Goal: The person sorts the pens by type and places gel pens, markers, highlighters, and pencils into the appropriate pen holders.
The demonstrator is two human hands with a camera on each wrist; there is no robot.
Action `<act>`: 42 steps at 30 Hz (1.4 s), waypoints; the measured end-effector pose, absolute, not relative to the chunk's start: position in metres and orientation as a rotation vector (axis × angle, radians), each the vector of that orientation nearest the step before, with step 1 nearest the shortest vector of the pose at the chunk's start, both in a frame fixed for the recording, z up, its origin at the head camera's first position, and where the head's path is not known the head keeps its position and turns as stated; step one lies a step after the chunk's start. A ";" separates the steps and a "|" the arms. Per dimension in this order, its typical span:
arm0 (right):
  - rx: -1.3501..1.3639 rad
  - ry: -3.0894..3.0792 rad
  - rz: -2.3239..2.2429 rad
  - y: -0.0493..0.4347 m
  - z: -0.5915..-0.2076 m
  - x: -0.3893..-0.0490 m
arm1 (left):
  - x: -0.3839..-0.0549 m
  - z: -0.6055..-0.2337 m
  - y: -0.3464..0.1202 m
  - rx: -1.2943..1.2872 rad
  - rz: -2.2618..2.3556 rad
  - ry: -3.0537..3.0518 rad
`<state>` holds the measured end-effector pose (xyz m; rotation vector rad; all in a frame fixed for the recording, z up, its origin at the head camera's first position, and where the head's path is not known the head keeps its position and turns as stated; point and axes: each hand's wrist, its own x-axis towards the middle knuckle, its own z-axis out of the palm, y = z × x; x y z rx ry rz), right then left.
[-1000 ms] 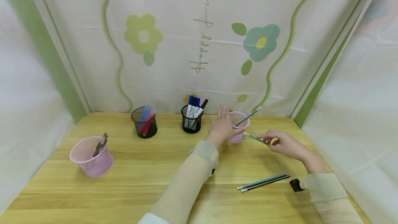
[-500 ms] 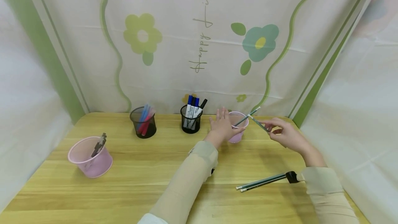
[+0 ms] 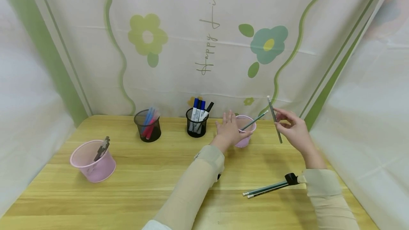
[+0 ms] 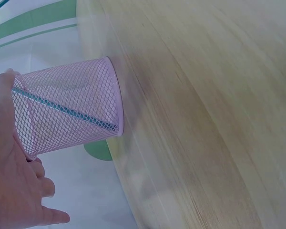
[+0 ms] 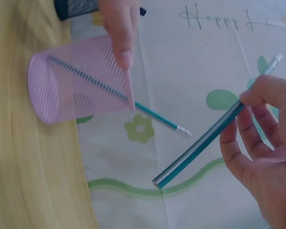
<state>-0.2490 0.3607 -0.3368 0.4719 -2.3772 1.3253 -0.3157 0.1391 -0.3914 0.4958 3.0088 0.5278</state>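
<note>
In the head view, my left hand holds a pink mesh pen cup at its rim, thumb on the near side. One green pencil leans inside, its eraser end sticking out to the right. My right hand pinches another green pencil between thumb and fingers, to the right of the cup and apart from it. That pencil stands nearly upright, eraser end up, its flat, unsharpened end down. Several pencils lie together on the table below, partly covered by the right wrist strap.
A black mesh cup of blue and black markers stands left of my left hand. Farther left is a black mesh cup with blue and red pens. A pink cup with dark pens stands front left. A printed curtain hangs behind the table.
My right hand has lifted the pencil and turned it from slanting toward the cup to nearly upright. My left hand and the pink cup have stayed in place.
</note>
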 end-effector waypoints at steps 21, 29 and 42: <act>0.310 -1.682 1.947 0.311 -0.332 -0.275 | -0.316 -0.392 0.140 0.494 0.477 3.021; 0.272 -1.596 1.975 0.298 -0.338 -0.285 | -0.317 -0.392 0.141 0.481 0.491 3.014; 0.061 -1.725 1.899 0.292 -0.365 -0.292 | -0.317 -0.391 0.140 0.476 0.480 3.011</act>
